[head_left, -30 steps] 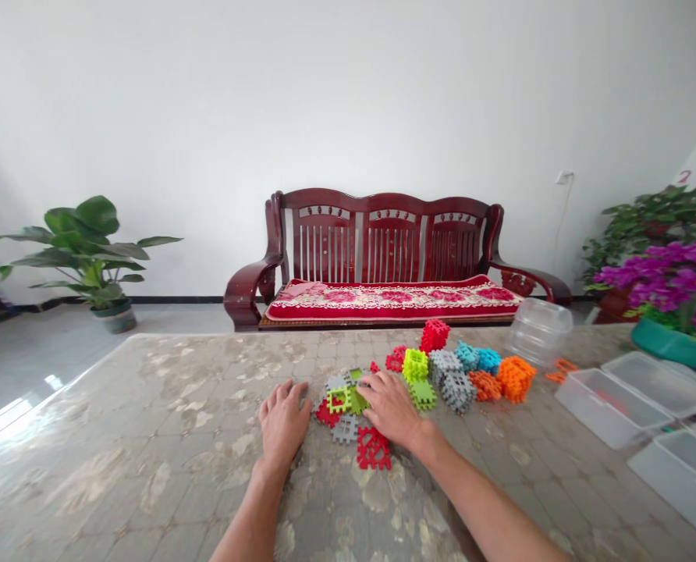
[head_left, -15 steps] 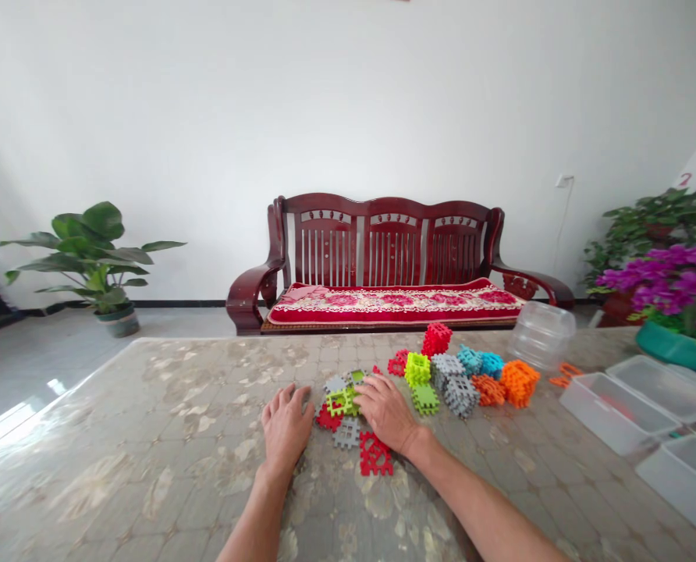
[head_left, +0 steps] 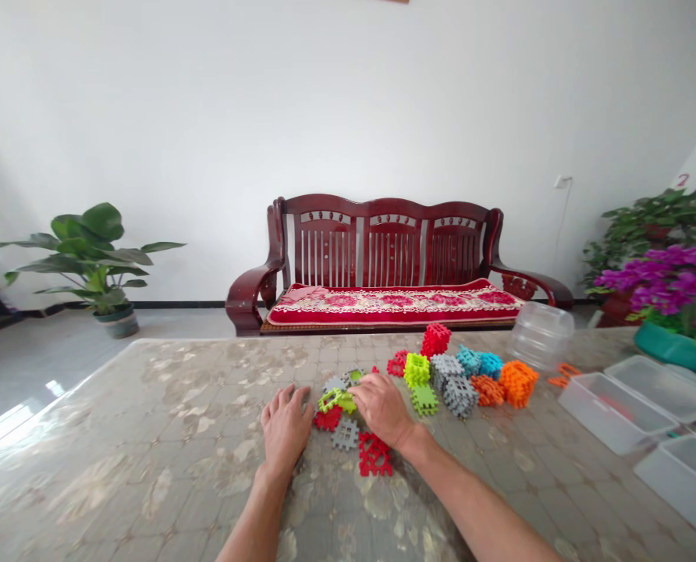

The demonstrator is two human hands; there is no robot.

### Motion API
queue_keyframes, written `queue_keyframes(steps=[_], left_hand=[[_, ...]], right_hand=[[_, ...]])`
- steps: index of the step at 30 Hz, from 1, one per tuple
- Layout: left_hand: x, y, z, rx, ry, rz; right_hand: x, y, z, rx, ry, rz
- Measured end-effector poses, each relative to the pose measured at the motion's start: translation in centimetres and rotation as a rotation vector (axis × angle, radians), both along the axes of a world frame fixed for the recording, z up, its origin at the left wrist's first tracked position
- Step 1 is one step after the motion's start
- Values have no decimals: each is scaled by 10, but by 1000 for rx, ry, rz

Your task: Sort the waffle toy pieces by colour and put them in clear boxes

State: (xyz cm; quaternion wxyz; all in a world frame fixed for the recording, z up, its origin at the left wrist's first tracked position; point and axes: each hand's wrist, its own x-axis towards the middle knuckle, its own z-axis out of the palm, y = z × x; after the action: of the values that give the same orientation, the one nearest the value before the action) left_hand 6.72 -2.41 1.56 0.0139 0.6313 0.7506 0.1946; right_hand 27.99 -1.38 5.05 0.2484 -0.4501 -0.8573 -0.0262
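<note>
Left hand point(head_left: 286, 425): resting on the table point(head_left: 196, 460), fingers slightly spread, holding nothing
Right hand point(head_left: 383, 407): fingers drawn nearly together at a yellow-green piece point(head_left: 330, 400); grip unclear
Yellow-green piece: between the hands, above a red piece point(head_left: 328, 418) and gray piece point(head_left: 345, 435)

Pieces point(head_left: 345, 435) on the table point(head_left: 154, 437), bench point(head_left: 392, 250) behind it.
Blocks point(head_left: 459, 396) lie right of the pieces and farther back; past them to the right stands the jar point(head_left: 542, 336), with boxes point(head_left: 617, 410) nearer and farther right. The cushion point(head_left: 398, 300) lies on the bench, against the wall point(head_left: 348, 101); the plant point(head_left: 99, 257) stands left, the flowers point(head_left: 676, 277) far right in a bowl point(head_left: 676, 346).
</note>
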Motion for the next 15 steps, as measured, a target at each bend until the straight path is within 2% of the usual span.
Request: queue_keyframes(steps=[3,6,10,15], left_hand=[[0,0,0,-2,1,-2],[1,0,1,0,5,1],[1,-1,3,-5,8,3],[1,0,3,-6,12,-4]], right_hand=[[10,-7,0,-105,223,-166],[28,-10,-4,-206,333,-253],[47,-13,-11,-218,280,-299],[45,-21,-18,-219,142,-349]])
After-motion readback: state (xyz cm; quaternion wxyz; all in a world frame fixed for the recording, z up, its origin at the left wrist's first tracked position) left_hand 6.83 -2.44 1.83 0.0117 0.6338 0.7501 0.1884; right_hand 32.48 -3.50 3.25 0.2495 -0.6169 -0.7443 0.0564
